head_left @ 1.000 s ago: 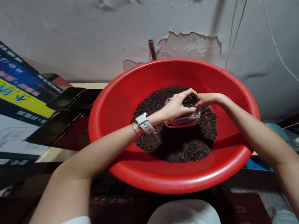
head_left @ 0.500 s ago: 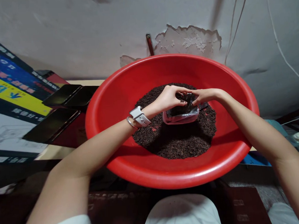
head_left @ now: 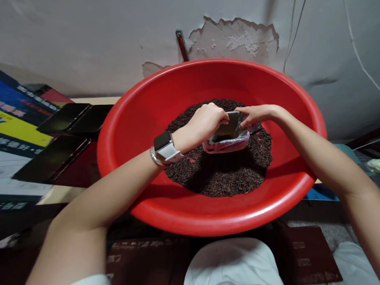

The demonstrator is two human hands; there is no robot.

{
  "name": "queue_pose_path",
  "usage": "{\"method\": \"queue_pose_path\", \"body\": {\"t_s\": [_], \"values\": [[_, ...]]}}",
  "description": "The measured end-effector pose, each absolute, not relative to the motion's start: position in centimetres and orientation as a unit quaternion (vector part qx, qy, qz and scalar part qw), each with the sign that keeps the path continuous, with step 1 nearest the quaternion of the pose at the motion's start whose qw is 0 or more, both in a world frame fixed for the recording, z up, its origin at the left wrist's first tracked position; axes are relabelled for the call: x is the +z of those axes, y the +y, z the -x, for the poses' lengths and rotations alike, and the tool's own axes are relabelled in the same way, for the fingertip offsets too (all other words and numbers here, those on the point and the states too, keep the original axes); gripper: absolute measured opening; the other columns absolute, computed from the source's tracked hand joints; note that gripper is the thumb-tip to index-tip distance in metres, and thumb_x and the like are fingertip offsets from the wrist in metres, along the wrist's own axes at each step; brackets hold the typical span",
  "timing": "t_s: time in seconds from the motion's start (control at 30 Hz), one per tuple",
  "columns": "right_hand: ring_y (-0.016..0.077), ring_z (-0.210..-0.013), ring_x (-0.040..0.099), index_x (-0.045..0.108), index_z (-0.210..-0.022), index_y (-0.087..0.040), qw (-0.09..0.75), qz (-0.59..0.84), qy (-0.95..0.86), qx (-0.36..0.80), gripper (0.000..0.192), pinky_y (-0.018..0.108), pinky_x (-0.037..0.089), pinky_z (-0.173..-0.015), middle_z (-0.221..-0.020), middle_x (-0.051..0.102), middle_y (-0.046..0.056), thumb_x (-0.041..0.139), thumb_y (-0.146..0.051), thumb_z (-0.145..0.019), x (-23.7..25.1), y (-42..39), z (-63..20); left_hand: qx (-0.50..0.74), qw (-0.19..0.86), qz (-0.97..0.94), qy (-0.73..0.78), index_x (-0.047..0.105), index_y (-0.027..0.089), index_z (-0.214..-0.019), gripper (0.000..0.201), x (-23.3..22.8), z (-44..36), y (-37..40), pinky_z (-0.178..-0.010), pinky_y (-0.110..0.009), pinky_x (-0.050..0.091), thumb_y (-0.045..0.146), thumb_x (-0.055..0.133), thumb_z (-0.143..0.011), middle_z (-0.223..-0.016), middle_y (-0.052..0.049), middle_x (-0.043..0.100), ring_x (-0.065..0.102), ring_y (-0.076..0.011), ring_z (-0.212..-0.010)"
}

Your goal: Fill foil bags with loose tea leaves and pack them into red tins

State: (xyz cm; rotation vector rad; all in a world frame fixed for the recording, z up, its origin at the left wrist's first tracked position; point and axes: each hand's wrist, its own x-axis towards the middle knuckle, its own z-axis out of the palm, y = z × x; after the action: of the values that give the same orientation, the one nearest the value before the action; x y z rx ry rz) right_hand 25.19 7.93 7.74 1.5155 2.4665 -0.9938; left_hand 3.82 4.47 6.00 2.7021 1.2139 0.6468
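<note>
A small pinkish box (head_left: 226, 146) with a clear plastic bag (head_left: 241, 134) lining it rests on dark, dry bits like loose tea (head_left: 229, 178) inside a large red basin (head_left: 225, 223). My left hand (head_left: 209, 120), watch on the wrist, is closed at the bag's left upper edge; its fingertips are partly hidden. On the right edge of the bag, my right hand (head_left: 254, 114) has its thumb inside the mouth and its fingers along the far rim. Between the hands the bag's mouth stands open, and its inside looks dark.
Dark shiny boxes (head_left: 52, 159) stand left of the basin, beside a large printed carton (head_left: 13, 137). Behind is a wall with peeling paint (head_left: 236, 37) and hanging cords (head_left: 293, 28). A white stool-like shape (head_left: 233, 266) lies below the basin.
My left hand has turned over from a spread grip at the bag's mouth to closed fingers at its left edge. The bag's mouth is wider. The view has shifted slightly.
</note>
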Motion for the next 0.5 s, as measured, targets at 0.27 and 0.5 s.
{"method": "queue_pose_path", "body": {"t_s": [0.27, 0.5], "values": [[0.0224, -0.093, 0.064, 0.056, -0.118, -0.025, 0.036, -0.5, 0.804, -0.318, 0.054, 0.027, 0.05, -0.068, -0.103, 0.067, 0.003, 0.077, -0.029, -0.069, 7.5, 8.2, -25.3, 0.213, 0.125, -0.927, 0.281, 0.072, 0.023, -0.111, 0.028, 6.2, -6.4, 0.5, -0.095, -0.036, 0.046, 0.023, 0.053, -0.091, -0.106, -0.004, 0.072, 0.063, -0.0206, -0.106], [0.0232, -0.093, 0.063, 0.056, -0.116, -0.025, 0.029, -0.505, 0.792, -0.343, 0.051, 0.028, 0.05, -0.069, -0.1, 0.066, 0.003, 0.078, -0.029, -0.07, 7.6, 7.9, -25.1, 0.029, 0.335, -0.921, 0.196, 0.054, 0.018, -0.138, 0.046, -2.4, -9.3, -5.9, -0.113, -0.042, 0.034, 0.041, 0.043, -0.1, -0.148, -0.012, 0.049, 0.04, -0.0254, -0.137]]}}
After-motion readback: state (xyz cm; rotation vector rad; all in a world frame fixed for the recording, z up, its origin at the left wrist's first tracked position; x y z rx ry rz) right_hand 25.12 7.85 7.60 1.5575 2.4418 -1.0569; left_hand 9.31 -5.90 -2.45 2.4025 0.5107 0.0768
